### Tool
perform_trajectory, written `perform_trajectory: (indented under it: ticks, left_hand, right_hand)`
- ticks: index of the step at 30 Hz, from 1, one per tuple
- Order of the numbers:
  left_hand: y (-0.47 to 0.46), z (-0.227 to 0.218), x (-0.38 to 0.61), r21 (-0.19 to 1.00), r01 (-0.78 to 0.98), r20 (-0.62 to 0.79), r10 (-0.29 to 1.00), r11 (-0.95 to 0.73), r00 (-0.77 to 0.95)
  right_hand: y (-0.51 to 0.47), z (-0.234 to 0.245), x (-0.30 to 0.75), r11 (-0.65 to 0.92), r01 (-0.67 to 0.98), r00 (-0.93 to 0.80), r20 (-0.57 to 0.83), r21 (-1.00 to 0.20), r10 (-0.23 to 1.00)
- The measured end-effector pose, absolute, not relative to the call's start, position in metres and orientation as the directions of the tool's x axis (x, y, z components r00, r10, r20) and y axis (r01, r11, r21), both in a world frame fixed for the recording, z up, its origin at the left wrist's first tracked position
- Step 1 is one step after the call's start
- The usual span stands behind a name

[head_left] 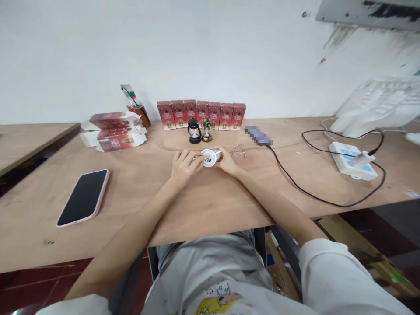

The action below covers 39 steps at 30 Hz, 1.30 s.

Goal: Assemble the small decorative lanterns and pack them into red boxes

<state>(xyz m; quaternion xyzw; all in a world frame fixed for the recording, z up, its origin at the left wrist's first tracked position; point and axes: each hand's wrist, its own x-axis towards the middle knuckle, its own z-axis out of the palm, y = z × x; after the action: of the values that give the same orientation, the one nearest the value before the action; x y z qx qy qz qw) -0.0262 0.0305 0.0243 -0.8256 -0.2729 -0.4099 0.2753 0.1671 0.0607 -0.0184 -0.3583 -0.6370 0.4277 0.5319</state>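
My right hand (226, 162) is wrapped round a small white lantern (208, 158), held on its side just above the table with its round base turned toward me. A dark opening with small metal parts shows in that base. The fingertips of my left hand (186, 167) are pressed together at the left edge of the base. Whatever they pinch, if anything, is too small to make out. Behind my hands a black mini lantern (194, 132) and a bronze one (207, 130) stand upright. Thin bent wire pieces (236, 150) lie just right of my right hand.
Several red boxes (214, 114) stand in a row by the wall. Opened red cartons (118, 135) and a bottle (141, 113) are at the back left. A phone (83, 197) lies left; a cabled phone (258, 135) and a white power strip (351, 161) are right.
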Motion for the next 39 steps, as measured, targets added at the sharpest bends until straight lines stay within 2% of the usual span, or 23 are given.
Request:
perform_trajectory:
  ticks: [8, 19, 27, 32, 39]
  left_hand:
    - [0.0303, 0.0220, -0.0257, -0.216, 0.661, 0.797, 0.262, -0.719, 0.544]
    - [0.0320, 0.0215, -0.0264, -0.365, 0.641, 0.824, 0.086, -0.675, 0.560]
    - [0.0316, 0.0215, -0.0256, -0.346, 0.643, 0.832, 0.093, -0.684, 0.546]
    - [0.0317, 0.0206, -0.0267, -0.299, 0.638, 0.826, 0.142, -0.709, 0.546]
    - [0.0316, 0.0233, -0.0264, -0.390, 0.621, 0.813, 0.063, -0.679, 0.579]
  right_hand:
    - [0.0573, -0.0136, 0.1648, 0.341, -0.005, -0.167, 0.337, -0.940, 0.926]
    - [0.0586, -0.0150, 0.1650, 0.346, -0.018, -0.174, 0.344, -0.938, 0.923]
    - [0.0598, -0.0166, 0.1653, 0.359, -0.002, -0.199, 0.352, -0.933, 0.914]
    - [0.0609, -0.0176, 0.1653, 0.345, -0.011, -0.186, 0.341, -0.938, 0.921]
    - [0.0593, -0.0152, 0.1656, 0.328, -0.029, -0.200, 0.327, -0.944, 0.924]
